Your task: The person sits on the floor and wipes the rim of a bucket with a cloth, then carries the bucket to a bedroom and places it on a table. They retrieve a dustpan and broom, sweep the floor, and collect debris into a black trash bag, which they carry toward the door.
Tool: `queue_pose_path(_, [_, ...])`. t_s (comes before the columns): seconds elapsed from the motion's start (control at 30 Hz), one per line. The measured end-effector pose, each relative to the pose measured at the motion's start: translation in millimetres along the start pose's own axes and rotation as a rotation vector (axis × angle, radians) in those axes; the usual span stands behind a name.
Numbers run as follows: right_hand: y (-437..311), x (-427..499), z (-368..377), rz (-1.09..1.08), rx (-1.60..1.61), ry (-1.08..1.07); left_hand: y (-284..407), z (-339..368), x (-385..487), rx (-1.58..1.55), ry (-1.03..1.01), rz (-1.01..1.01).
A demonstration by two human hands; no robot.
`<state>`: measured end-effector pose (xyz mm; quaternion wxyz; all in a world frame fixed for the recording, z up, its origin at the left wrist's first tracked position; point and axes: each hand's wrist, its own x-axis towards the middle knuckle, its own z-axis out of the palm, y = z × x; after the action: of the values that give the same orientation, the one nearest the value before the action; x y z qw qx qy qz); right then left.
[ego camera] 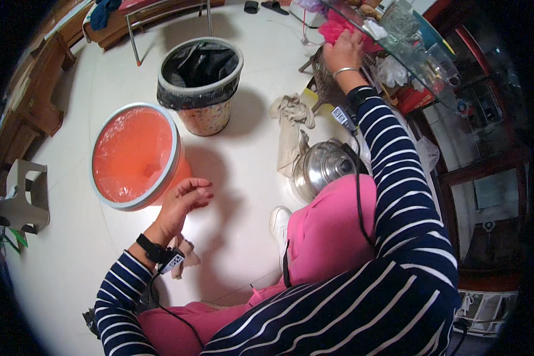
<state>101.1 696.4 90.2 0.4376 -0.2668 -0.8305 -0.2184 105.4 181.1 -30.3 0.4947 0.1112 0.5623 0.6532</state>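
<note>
My right hand (345, 51) reaches far forward to a bright pink plastic bag (333, 31) beside the glass tabletop. Its fingers press into the bag's crumpled film, and part of the grip is hidden. Nothing is in my left hand (187, 200), which hovers with slightly bent, parted fingers near an orange bin (133, 153). That bin has a grey rim and shiny plastic film inside. Behind it stands a speckled bin (207, 116) lined with a black bag (200, 66).
Beige cloth (289, 142) lies near a round shiny metal lid (329, 164) by my knee. A glass table edge (409, 66) with clutter runs along the right. At left are a plastic stool (29, 191) and wooden furniture (44, 107). Slippers (273, 6) lie at the back.
</note>
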Motion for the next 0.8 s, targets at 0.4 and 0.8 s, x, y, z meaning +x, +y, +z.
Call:
queue_pose_path(0.4, [-4, 39, 13, 0.054, -0.441, -0.531, -2, -3, -5, 0.111, 0.017, -0.078])
queue_pose_path(0.8, [-8, 29, 15, 0.042, -0.484, -0.338, -6, -34, -24, 0.09, 0.012, -0.038])
